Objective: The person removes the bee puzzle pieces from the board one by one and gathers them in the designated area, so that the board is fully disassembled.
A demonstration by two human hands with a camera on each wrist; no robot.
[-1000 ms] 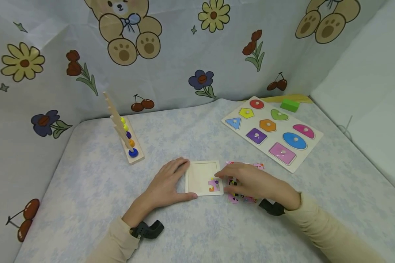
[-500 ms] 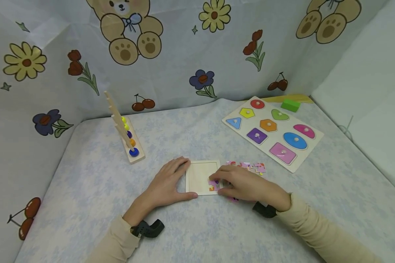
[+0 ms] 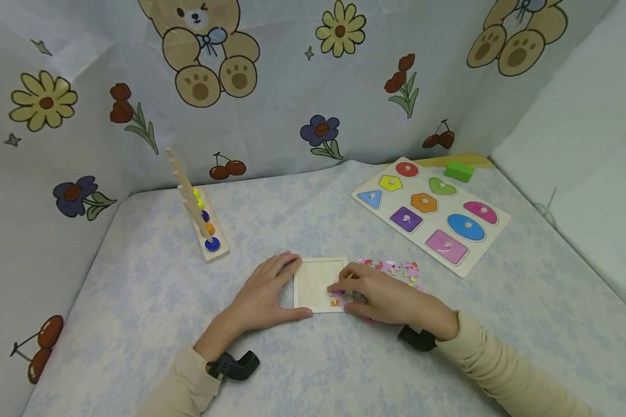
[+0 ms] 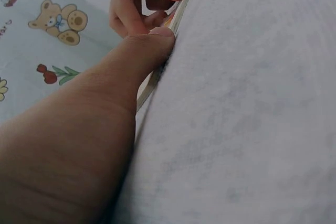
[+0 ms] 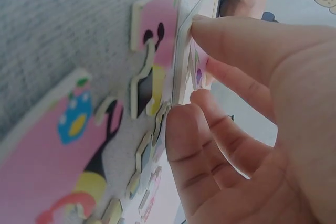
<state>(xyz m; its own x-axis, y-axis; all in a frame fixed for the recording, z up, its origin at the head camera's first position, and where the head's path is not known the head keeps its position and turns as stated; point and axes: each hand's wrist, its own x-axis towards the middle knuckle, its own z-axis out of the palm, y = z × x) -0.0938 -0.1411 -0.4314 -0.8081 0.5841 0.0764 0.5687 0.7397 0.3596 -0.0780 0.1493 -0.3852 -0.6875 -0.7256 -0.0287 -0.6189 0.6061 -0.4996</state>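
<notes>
A shallow wooden puzzle tray (image 3: 313,278) lies on the table with pink jigsaw pieces (image 3: 336,300) in its lower right corner. My left hand (image 3: 263,289) steadies the tray's left side, fingertips at the upper corner and thumb along the lower edge. Over the right side, my right hand (image 3: 377,294) bends its fingers round the pieces, with the index fingertip at their left edge. In the right wrist view, its thumb lies at the tray's rim, and a pink puzzle piece (image 5: 200,67) stands slightly tilted by the index finger. The fingers partly hide these pieces.
Loose pink puzzle pieces (image 3: 391,267) lie just right of the tray, partly under the right hand. A knobbed shape board (image 3: 432,214) sits at the back right, with a green block (image 3: 458,171) behind it. A wooden peg stand (image 3: 217,252) with coloured beads stands at the left.
My right hand has moved left from above the loose pieces onto the tray's lower right corner, and its index finger has bent in over the pieces. My left hand has stayed at the tray.
</notes>
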